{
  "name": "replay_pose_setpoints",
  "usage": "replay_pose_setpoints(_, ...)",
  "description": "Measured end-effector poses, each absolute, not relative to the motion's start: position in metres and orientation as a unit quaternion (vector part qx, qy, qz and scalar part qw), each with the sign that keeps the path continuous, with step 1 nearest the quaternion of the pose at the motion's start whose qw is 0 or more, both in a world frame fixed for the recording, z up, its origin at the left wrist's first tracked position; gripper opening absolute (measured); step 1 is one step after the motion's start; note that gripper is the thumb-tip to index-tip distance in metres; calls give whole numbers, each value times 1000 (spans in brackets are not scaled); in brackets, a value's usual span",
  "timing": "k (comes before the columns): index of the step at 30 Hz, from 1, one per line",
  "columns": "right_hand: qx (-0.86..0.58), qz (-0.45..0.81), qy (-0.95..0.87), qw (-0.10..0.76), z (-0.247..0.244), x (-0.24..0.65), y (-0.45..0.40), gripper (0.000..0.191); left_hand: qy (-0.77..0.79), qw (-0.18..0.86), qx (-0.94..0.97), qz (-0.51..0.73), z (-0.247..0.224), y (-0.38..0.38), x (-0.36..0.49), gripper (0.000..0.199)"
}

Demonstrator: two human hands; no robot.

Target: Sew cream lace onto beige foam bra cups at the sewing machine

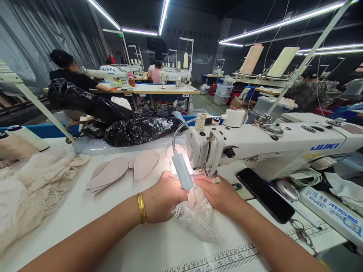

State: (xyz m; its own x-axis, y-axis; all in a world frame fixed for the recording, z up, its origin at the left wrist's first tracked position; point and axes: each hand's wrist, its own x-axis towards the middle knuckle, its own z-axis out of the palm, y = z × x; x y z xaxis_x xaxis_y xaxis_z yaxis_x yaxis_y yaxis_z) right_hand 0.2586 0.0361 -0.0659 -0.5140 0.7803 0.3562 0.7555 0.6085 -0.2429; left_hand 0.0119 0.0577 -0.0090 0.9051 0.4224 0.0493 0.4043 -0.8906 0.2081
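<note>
Bare forearms [107, 226] come in nearest the camera and converge just in front of the needle end of the JUKI sewing machine [263, 141]. Before that end lies a cream lace piece [200, 223] with a pale pink panel [191, 199], a hand on either side, probably to keep the layers flat and guided. The left hand [163, 198] curls at the lace's left edge; a gooseneck lamp [182, 172] covers its fingertips, so whether they pinch cannot be told. The right hand [225, 196] lies palm down, fingers outstretched onto the work. The lamp, bent down left of the machine's end, seems placed to light the stitching area. Beige cup-shaped pieces [109, 172] rest left of the machine, presumably for easy reach. The lace's long axis runs from the machine toward the wearer, its loose end pointing nearward and slightly right.
</note>
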Motion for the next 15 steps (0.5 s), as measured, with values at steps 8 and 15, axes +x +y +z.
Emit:
replay_pose_setpoints(8,-414,56,-881,222,-57,262,30,48,225,81,971,33,-4,65,10,31)
replay_pose_setpoints(15,-360,52,-902,234,-56,263,26,38,237,71,968,48,-5,69,11,32)
